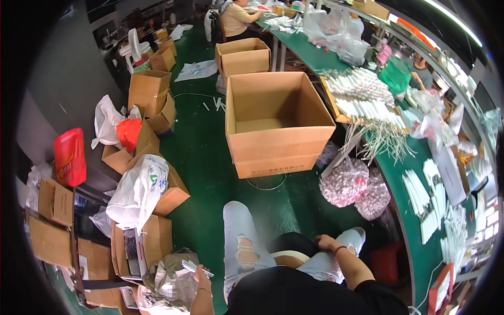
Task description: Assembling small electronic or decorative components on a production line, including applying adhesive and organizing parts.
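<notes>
**Seated worker drawing a bundle of thin rods from a bag at the left**

Landmark for all positions: the large open box (275, 123) standing on the green floor ahead of the person.

Well to the left of the large open box and nearer the person, small boxes (149, 97) and a white sack (137, 190) are crowding the floor. Below the sack, a crumpled bag (170, 281) is lying open beside the person's left knee. The left hand (201, 277) is reaching down over this bag, fingers closed round a small bundle of thin pale rods (197, 268); the rods are sticking out leftward from the fist, clear of the bag's folds. How tightly they are pinched cannot be told at this size.

Judgement: the bundle looks loosely fanned at its free end, so the grip would do better nearer the middle, with the rods kept level while lifting, to stop single rods slipping back into the bag.

Directly below the large open box, the right hand (326, 242) is resting on the lap near the right knee, fingers curled; nothing can be made out in it.

To the right of the large open box, the green bench (415, 247) is carrying rows of white tubes (420, 199), and two clear bags of small parts (346, 181) are sitting beneath its edge.
</notes>
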Action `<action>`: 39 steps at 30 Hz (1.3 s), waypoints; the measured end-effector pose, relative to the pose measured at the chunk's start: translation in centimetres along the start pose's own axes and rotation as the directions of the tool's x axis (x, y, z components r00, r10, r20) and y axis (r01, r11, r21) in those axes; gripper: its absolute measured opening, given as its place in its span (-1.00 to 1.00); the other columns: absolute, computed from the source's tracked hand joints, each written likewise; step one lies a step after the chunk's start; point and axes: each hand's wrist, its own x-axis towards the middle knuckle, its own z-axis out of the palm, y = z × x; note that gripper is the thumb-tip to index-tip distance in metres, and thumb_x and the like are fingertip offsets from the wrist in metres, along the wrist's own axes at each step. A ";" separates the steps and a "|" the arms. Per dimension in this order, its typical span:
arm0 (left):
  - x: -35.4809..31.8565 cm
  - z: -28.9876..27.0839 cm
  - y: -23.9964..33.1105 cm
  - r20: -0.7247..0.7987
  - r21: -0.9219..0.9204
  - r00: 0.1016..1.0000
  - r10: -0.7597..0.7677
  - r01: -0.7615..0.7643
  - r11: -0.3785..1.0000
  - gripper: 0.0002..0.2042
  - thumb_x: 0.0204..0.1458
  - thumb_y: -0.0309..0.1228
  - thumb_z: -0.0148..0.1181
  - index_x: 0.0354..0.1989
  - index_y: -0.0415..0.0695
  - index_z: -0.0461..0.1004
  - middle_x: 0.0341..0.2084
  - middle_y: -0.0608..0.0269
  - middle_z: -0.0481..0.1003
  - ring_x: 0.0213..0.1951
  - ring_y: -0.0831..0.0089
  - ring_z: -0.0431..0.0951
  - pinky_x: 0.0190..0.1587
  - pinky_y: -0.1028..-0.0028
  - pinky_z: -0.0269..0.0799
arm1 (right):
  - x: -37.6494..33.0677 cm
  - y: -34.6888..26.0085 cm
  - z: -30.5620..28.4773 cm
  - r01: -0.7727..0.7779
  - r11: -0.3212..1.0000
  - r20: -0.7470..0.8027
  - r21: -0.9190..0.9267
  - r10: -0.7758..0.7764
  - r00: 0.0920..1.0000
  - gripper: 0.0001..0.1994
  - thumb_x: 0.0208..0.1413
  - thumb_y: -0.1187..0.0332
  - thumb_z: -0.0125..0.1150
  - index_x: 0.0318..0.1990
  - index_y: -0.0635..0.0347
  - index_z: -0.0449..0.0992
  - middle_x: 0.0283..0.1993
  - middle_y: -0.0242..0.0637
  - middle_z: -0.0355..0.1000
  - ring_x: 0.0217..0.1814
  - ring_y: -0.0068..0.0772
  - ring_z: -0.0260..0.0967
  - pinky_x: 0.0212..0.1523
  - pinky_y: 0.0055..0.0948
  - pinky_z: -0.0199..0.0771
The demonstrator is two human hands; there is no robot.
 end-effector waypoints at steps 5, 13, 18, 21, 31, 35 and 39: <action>1.0 -0.8 -0.3 0.091 0.083 0.994 -0.060 0.052 0.995 -0.86 -0.16 -0.46 0.18 -0.43 -0.21 0.39 -0.59 0.17 0.40 -0.57 0.29 0.46 -0.49 0.34 0.50 | -0.1 -6.9 1.4 -0.061 0.988 -0.306 0.141 0.102 0.946 -0.74 0.04 0.35 0.02 -0.15 0.12 0.57 -0.16 0.00 0.51 -0.06 0.03 0.44 -0.02 -0.15 0.43; 1.6 -7.3 0.2 0.119 0.250 0.992 -0.035 0.004 0.968 -0.80 -0.17 -0.46 0.25 -0.36 -0.22 0.42 -0.65 0.20 0.41 -0.65 0.35 0.45 -0.63 0.34 0.40 | 1.9 -9.7 5.1 -0.065 0.994 -0.326 0.091 0.091 0.941 -0.65 -0.09 0.54 -0.07 -0.17 0.18 0.60 -0.16 0.05 0.51 -0.04 0.03 0.46 0.01 -0.21 0.43; -1.4 -9.4 5.6 0.189 0.810 0.958 0.217 -0.277 0.517 -0.54 -0.21 -0.22 0.23 -0.13 -0.25 0.44 -0.43 -0.12 0.55 -0.37 0.07 0.59 -0.34 0.16 0.49 | 3.0 -6.6 5.0 -0.015 0.998 -0.368 0.064 0.038 0.929 -0.64 -0.02 0.55 -0.12 -0.10 0.35 0.55 -0.14 0.12 0.51 -0.07 -0.02 0.49 -0.03 -0.27 0.45; -0.5 -10.9 8.1 0.193 0.829 0.859 0.474 -0.401 0.389 -0.61 -0.23 -0.24 0.25 -0.24 -0.19 0.40 -0.43 -0.03 0.51 -0.30 -0.06 0.52 -0.22 0.10 0.43 | 6.1 -0.1 5.6 0.089 0.988 -0.374 -0.127 -0.131 0.918 -0.61 -0.06 0.60 -0.14 -0.07 0.43 0.51 -0.17 0.06 0.53 -0.08 -0.13 0.49 -0.03 -0.35 0.43; 5.9 -19.8 19.6 0.008 0.914 0.721 0.693 -0.287 0.288 -0.59 -0.12 -0.25 0.12 -0.05 -0.07 0.32 -0.27 -0.14 0.53 -0.22 -0.12 0.53 -0.18 0.05 0.44 | -1.0 -13.6 2.5 0.067 0.962 -0.228 -0.265 -0.129 0.965 -0.61 -0.02 0.56 -0.19 -0.05 0.38 0.50 -0.18 0.10 0.51 -0.09 -0.07 0.48 -0.05 -0.29 0.42; 10.2 -18.5 19.8 0.007 0.915 0.765 0.644 -0.265 0.305 -0.58 -0.16 -0.32 0.16 -0.06 -0.10 0.35 -0.25 -0.16 0.52 -0.19 -0.12 0.53 -0.13 0.06 0.43 | -1.2 -12.3 2.9 -0.003 0.971 -0.327 0.240 0.084 0.941 -0.61 0.02 0.52 -0.19 -0.03 0.35 0.49 -0.13 0.16 0.48 -0.02 0.06 0.44 0.01 -0.21 0.41; 12.8 -20.0 15.3 -0.159 0.848 0.765 0.624 -0.218 0.483 -0.53 -0.19 -0.41 0.11 0.02 -0.15 0.38 -0.16 -0.15 0.51 -0.06 -0.08 0.50 -0.02 0.12 0.42 | 0.2 -9.9 4.7 0.014 1.000 -0.420 0.003 -0.012 0.907 -0.62 0.09 0.46 -0.22 0.00 0.31 0.46 -0.10 0.17 0.46 0.01 0.12 0.41 0.03 -0.16 0.39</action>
